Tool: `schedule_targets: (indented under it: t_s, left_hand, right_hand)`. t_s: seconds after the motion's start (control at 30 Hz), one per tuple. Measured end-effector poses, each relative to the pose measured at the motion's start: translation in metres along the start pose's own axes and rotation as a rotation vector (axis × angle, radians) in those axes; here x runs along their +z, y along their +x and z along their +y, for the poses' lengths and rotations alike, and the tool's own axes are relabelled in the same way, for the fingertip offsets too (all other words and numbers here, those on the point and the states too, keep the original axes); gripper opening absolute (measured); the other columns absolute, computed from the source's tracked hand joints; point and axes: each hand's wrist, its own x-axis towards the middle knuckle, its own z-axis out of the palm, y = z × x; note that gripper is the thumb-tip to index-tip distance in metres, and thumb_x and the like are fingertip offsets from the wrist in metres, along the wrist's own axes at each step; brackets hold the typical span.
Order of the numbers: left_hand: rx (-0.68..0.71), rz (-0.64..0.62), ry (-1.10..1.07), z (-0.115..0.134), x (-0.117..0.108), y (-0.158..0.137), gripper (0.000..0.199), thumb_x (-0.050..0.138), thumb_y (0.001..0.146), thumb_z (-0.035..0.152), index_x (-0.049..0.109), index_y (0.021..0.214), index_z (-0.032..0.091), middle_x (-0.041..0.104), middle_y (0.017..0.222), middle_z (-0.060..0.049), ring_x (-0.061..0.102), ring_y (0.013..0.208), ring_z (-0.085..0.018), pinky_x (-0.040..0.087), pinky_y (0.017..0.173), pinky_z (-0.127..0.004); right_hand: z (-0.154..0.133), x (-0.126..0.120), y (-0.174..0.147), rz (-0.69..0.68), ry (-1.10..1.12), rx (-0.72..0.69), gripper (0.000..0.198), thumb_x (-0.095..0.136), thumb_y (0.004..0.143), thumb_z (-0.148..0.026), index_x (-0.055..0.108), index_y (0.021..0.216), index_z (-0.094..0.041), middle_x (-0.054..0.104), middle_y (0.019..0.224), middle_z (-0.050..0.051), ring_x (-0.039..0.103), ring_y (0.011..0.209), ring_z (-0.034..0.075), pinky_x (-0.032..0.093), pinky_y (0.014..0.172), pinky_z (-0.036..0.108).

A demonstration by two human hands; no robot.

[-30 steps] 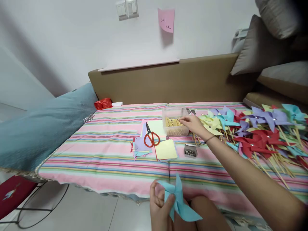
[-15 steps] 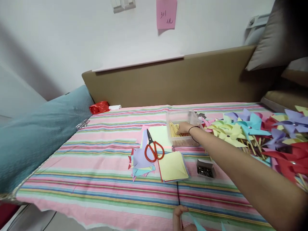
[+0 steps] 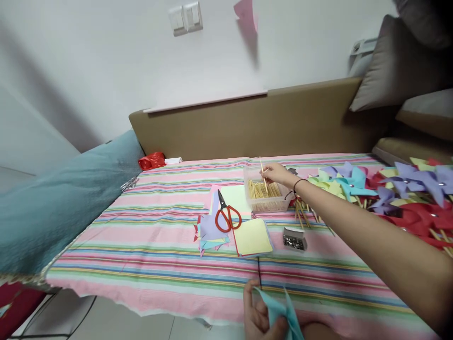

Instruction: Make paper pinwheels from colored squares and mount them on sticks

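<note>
Light switches [image 3: 186, 19] and a pink sticky note [image 3: 246, 14] are on the wall [image 3: 116, 61]. A red plastic bag [image 3: 152, 161] lies near the blue-covered armrest [image 3: 81, 184].

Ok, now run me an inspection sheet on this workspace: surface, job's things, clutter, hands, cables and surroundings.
Surface: striped cloth, lightly wrinkled.
Job's things: clear box of sticks, open; stack of square paper, yellow on top; small box of metal pieces; pinwheels heaped to the right.
Clutter: scissors lying on paper; coloured scraps beside them; red bag at the back left.
Hands: left hand holds folded light-blue paper; right hand pinches a thin stick over the clear box.
Cables: nothing seen.
Surroundings: brown backrest, wall switches, pink note, grey cushion.
</note>
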Motion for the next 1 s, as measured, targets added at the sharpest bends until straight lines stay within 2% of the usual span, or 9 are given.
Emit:
schedule_targets:
  t_s: [0.1, 0.23, 0.33, 0.4, 0.5, 0.6, 0.7, 0.87, 1.0]
  left_hand:
    - [0.064, 0.045, 0.031, 0.008, 0.007, -0.005, 0.076, 0.089, 0.045, 0.025, 0.051, 0.11, 0.026, 0.064, 0.066, 0.003, 0.06, 0.054, -0.011, 0.042, 0.049, -0.016]
    - [0.092, 0.003, 0.067, 0.027, 0.019, -0.023, 0.064, 0.088, 0.049, 0.028, 0.055, 0.104, 0.025, 0.06, 0.063, 0.005, 0.057, 0.052, -0.007, 0.042, 0.05, -0.014]
    - [0.095, -0.019, 0.035, 0.038, 0.034, -0.046, 0.062, 0.087, 0.052, 0.029, 0.055, 0.105, 0.026, 0.062, 0.071, 0.004, 0.06, 0.06, -0.008, 0.046, 0.057, -0.015]
    - [0.09, -0.044, -0.022, 0.044, 0.044, -0.065, 0.064, 0.087, 0.051, 0.026, 0.054, 0.106, 0.027, 0.063, 0.079, 0.003, 0.061, 0.064, -0.008, 0.048, 0.063, -0.017]
    - [0.064, -0.084, -0.019, 0.051, 0.052, -0.092, 0.062, 0.085, 0.054, 0.019, 0.053, 0.107, 0.027, 0.059, 0.076, 0.005, 0.061, 0.065, -0.007, 0.049, 0.065, -0.018]
    - [0.029, -0.149, -0.019, 0.056, 0.053, -0.114, 0.063, 0.085, 0.056, 0.019, 0.052, 0.11, 0.026, 0.054, 0.07, 0.007, 0.057, 0.059, -0.006, 0.047, 0.06, -0.016]
    - [0.023, -0.201, -0.032, 0.058, 0.054, -0.131, 0.062, 0.084, 0.057, 0.016, 0.052, 0.109, 0.027, 0.052, 0.072, 0.007, 0.054, 0.056, -0.004, 0.044, 0.056, -0.015]
    - [0.054, -0.281, -0.008, 0.058, 0.056, -0.148, 0.059, 0.086, 0.055, 0.019, 0.054, 0.104, 0.026, 0.052, 0.067, 0.007, 0.055, 0.059, -0.007, 0.047, 0.059, -0.018]
    - [0.036, -0.315, 0.044, 0.058, 0.05, -0.149, 0.066, 0.087, 0.053, 0.022, 0.051, 0.107, 0.027, 0.051, 0.062, 0.007, 0.06, 0.07, -0.013, 0.05, 0.065, -0.023]
  right_hand:
    - [-0.015, -0.018, -0.062, 0.097, 0.11, -0.159, 0.026, 0.039, 0.09, -0.01, 0.059, 0.105, -0.012, 0.065, 0.074, 0.003, 0.06, 0.063, 0.01, 0.048, 0.063, 0.02]
    - [-0.004, -0.015, -0.175, 0.098, 0.202, -0.321, 0.026, 0.047, 0.086, -0.027, 0.066, 0.099, -0.016, 0.061, 0.066, 0.001, 0.057, 0.061, 0.015, 0.046, 0.058, 0.026]
    - [0.01, 0.002, -0.258, 0.162, 0.288, -0.316, 0.028, 0.051, 0.086, -0.039, 0.069, 0.092, -0.019, 0.067, 0.084, 0.004, 0.061, 0.082, 0.02, 0.047, 0.073, 0.03]
    - [0.015, 0.016, -0.306, 0.171, 0.352, -0.269, 0.029, 0.052, 0.085, -0.043, 0.068, 0.087, -0.02, 0.065, 0.077, 0.003, 0.06, 0.077, 0.02, 0.046, 0.068, 0.028]
    - [0.011, 0.033, -0.361, 0.135, 0.549, -0.136, 0.03, 0.054, 0.083, -0.049, 0.065, 0.089, -0.022, 0.06, 0.067, 0.0, 0.056, 0.06, 0.016, 0.043, 0.053, 0.026]
    - [0.002, 0.048, -0.4, 0.138, 0.731, -0.081, 0.027, 0.057, 0.082, -0.049, 0.063, 0.084, -0.023, 0.063, 0.072, 0.001, 0.059, 0.065, 0.017, 0.046, 0.057, 0.026]
    - [-0.005, 0.059, -0.425, 0.182, 0.747, -0.087, 0.026, 0.054, 0.085, -0.047, 0.065, 0.086, -0.023, 0.066, 0.077, 0.004, 0.062, 0.071, 0.02, 0.048, 0.061, 0.029]
    - [-0.005, 0.066, -0.444, 0.289, 0.678, -0.147, 0.022, 0.053, 0.086, -0.043, 0.067, 0.086, -0.026, 0.068, 0.087, 0.005, 0.063, 0.082, 0.023, 0.049, 0.071, 0.034]
    - [-0.006, 0.065, -0.453, 0.283, 0.624, -0.16, 0.02, 0.054, 0.085, -0.041, 0.068, 0.082, -0.027, 0.067, 0.085, 0.004, 0.062, 0.08, 0.023, 0.049, 0.07, 0.035]
